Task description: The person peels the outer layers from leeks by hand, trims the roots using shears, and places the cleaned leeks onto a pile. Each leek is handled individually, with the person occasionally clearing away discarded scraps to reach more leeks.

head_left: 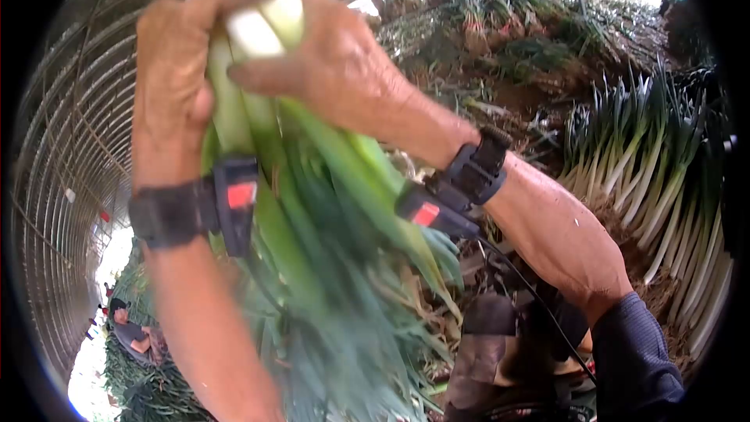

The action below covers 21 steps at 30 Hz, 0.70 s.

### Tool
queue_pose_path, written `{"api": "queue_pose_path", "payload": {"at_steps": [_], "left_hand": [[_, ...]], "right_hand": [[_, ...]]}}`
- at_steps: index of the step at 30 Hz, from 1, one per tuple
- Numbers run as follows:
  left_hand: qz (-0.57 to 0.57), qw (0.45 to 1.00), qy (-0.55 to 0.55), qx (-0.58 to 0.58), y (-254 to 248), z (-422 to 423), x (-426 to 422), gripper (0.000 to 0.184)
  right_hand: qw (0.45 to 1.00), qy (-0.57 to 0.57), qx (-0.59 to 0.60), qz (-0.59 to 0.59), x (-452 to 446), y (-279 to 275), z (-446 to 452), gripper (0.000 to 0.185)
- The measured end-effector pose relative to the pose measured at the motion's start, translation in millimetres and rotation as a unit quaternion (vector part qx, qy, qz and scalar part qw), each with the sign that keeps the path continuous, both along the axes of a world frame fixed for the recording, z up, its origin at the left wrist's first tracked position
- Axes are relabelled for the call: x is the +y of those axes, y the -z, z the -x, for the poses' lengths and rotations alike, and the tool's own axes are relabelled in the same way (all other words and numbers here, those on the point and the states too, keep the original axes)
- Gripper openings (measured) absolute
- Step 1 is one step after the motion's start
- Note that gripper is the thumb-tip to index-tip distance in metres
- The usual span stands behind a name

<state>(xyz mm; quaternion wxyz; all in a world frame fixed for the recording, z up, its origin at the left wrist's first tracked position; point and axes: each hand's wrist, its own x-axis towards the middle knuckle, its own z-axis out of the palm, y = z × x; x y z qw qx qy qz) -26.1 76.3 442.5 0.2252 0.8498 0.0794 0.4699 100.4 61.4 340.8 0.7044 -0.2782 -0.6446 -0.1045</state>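
Both hands are raised high at the upper left of the view, wrapped round a bundle of leeks (pixel 301 211). The white stalks point up past the top edge, and the green leaves hang down, blurred toward their tips. My left hand (pixel 176 70) grips the bundle from the left side, its thumb lying across the stalks. From the right, my right hand (pixel 328 55) closes on the stalks, its thumb pressed to their front. Each wrist wears a black strap with a small device bearing a red mark. The stalks' root ends are out of view.
A long row of leeks (pixel 648 156) with white stalks and roots lies at the right. More piled leeks (pixel 531 16) cover the ground behind. Another person (pixel 133 336) sits among greens at the lower left. A ribbed tunnel wall (pixel 70 125) curves along the left. A cable (pixel 539 305) hangs from the right wrist.
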Motion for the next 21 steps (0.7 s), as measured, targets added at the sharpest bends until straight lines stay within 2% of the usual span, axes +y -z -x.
{"api": "queue_pose_path", "payload": {"at_steps": [1, 3, 5, 6, 7, 8, 9, 10, 11, 13, 14, 16, 17, 18, 19, 21], "left_hand": [[-0.033, 0.998, 0.052, -0.005, -17.5, -6.4, -1.5, 0.04], [-0.085, 0.996, 0.008, -0.024, -31.9, -25.0, -9.9, 0.055], [-0.111, 0.993, -0.002, -0.03, -16.3, -38.1, -19.5, 0.057], [-0.112, 0.994, 0.012, -0.01, -4.6, -42.9, -19.5, 0.058], [-0.059, 0.997, 0.024, 0.032, 7.7, -45.4, -15.3, 0.056], [-0.103, 0.993, 0.017, 0.049, 24.0, -53.7, 2.4, 0.053], [-0.054, 0.993, 0.096, 0.05, 52.9, -62.3, 10.2, 0.055], [-0.008, 0.996, 0.019, 0.083, 82.5, -67.4, 3.2, 0.075], [0.024, 0.995, 0.034, 0.089, 113.4, -70.8, 5.8, 0.076], [0.115, 0.976, 0.175, 0.063, 182.0, -68.3, 2.9, 0.077], [0.175, 0.947, 0.264, 0.046, 217.5, -64.9, -2.5, 0.078], [0.234, 0.906, 0.352, 0.038, 289.0, -61.3, -14.0, 0.081], [0.21, 0.924, 0.316, 0.056, 322.6, -63.4, -18.1, 0.08], [0.088, 0.971, 0.194, 0.105, 351.4, -67.9, -23.1, 0.078], [-0.024, 0.987, 0.082, 0.139, 378.8, -72.6, -29.4, 0.076], [-0.094, 0.984, 0.008, 0.151, 429.3, -71.2, -45.2, 0.074]], "right_hand": [[0.999, -0.034, 0.04, -0.01, -5.2, -18.9, -7.9, 0.058], [0.999, -0.001, 0.037, -0.013, -5.8, -34.0, -25.3, 0.069], [1.0, 0.023, 0.005, -0.007, -0.3, -30.4, -45.1, 0.079], [0.992, -0.069, 0.024, 0.099, -15.3, -25.1, -54.8, 0.082], [0.994, -0.088, -0.026, 0.068, 9.2, -10.1, -70.9, 0.079], [0.977, -0.087, -0.083, 0.176, -25.9, -1.2, -76.6, 0.074], [0.966, -0.179, -0.002, 0.185, -19.2, 27.5, -82.9, 0.068], [0.953, -0.208, 0.019, 0.221, -20.1, 55.6, -90.6, 0.068], [0.938, -0.212, 0.018, 0.274, -28.1, 82.6, -97.0, 0.069], [0.908, -0.194, -0.028, 0.37, -43.2, 138.4, -109.0, 0.069], [0.89, -0.184, -0.055, 0.413, -53.6, 162.7, -112.1, 0.069], [0.851, -0.169, -0.11, 0.484, -73.5, 206.3, -119.5, 0.07], [0.833, -0.164, -0.137, 0.511, -82.1, 223.5, -122.1, 0.07], [0.816, -0.161, -0.156, 0.533, -88.3, 238.7, -125.0, 0.07], [0.803, -0.16, -0.173, 0.548, -94.7, 252.5, -128.8, 0.071], [0.787, -0.156, -0.197, 0.563, -109.2, 268.2, -133.6, 0.071]]}}
